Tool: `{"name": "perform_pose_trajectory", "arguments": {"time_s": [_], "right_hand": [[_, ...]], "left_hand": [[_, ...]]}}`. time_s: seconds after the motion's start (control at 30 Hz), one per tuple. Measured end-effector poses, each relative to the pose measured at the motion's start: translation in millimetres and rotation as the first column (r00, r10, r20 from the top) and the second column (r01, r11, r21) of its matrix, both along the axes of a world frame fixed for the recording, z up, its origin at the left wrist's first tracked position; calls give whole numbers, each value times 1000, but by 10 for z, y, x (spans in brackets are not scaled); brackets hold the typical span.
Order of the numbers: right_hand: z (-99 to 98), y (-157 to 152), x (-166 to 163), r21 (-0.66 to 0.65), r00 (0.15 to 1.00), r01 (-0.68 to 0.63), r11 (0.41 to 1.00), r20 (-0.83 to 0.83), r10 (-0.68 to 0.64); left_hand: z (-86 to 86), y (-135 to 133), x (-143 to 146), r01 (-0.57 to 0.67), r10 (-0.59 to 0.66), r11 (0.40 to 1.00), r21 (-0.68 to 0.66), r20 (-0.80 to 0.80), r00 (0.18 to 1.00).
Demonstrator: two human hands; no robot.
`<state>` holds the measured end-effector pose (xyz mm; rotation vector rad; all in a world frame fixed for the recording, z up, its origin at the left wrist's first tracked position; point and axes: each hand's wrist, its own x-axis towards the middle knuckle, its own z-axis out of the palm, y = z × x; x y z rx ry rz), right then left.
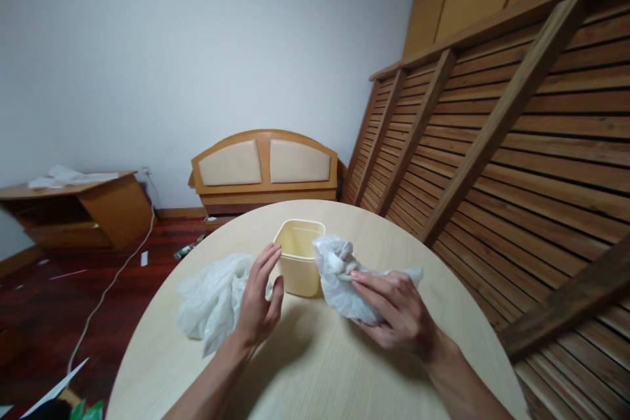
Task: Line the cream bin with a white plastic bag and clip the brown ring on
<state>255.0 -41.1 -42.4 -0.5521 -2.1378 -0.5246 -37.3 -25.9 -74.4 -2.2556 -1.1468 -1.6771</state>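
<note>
A pale yellow plastic bin (301,275) stands upright on the round table (339,380), its open top facing up. My left hand (260,298) is at the bin's near left side, fingers stretched out and apart; whether the fingertips touch the rim I cannot tell. Behind that hand lies a crumpled white plastic bag (211,298). To the right of the bin, my right hand (396,312) grips a bunched white plastic bag (344,292) with a twisted knot-like bulge at its top. What the held bag contains is hidden.
A wooden headboard (266,161) stands against the wall beyond the table. Large slatted wooden panels (472,151) lean at the right. On the left, a low wooden desk (98,210) carries white sheets, and a white cable (111,282) runs over the dark red floor among scattered litter.
</note>
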Motion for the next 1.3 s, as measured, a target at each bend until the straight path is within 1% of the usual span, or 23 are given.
{"name": "perform_pose_trajectory", "arguments": {"time_s": [0.07,0.13,0.2,0.3,0.37,0.43,0.5,0.6,0.7,0.83,0.97,1.03,1.2,1.3], "right_hand": [[27,-34,-41,19,999,-31,999,32,30],[44,-72,-78,27,995,-77,997,59,76],[43,-113,-126,8,987,-142,990,81,141],[14,-162,-225,-81,972,-218,972,76,225],[-8,-170,-294,-127,970,-236,963,33,242],[-20,-154,-353,-130,975,-221,967,-24,219],[-23,-124,-398,-118,981,-183,976,-86,173],[-28,-88,-452,-138,981,-151,979,-145,131],[-50,-79,-505,-184,985,-151,971,-115,131],[-83,-75,-558,-199,989,-138,970,-87,123],[-104,-43,-553,-231,987,-153,961,-93,135],[-123,-14,-534,-270,980,-186,945,-125,157],[-199,52,-505,-378,954,-237,895,-264,141],[-219,47,-507,-436,952,-236,869,-281,118]], "left_hand": [[24,-131,64,75,-74,996,54,-10,997],[1,-236,140,134,-134,990,49,-21,991],[-51,-310,215,192,-192,981,-2,6,981],[-114,-369,311,252,-246,965,-71,84,966],[-120,-386,359,297,-276,946,-130,157,948],[-103,-394,397,345,-294,917,-199,244,924],[-77,-403,427,360,-266,892,-275,324,908],[-43,-424,457,355,-207,855,-377,379,902],[-20,-444,473,361,-184,833,-420,406,895],[5,-462,483,354,-130,819,-451,457,880],[8,-470,491,415,-73,733,-539,544,836],[5,-464,492,452,-54,703,-550,592,804],[26,-427,501,543,-43,668,-509,702,711],[28,-414,500,560,-42,665,-495,723,690]]}}
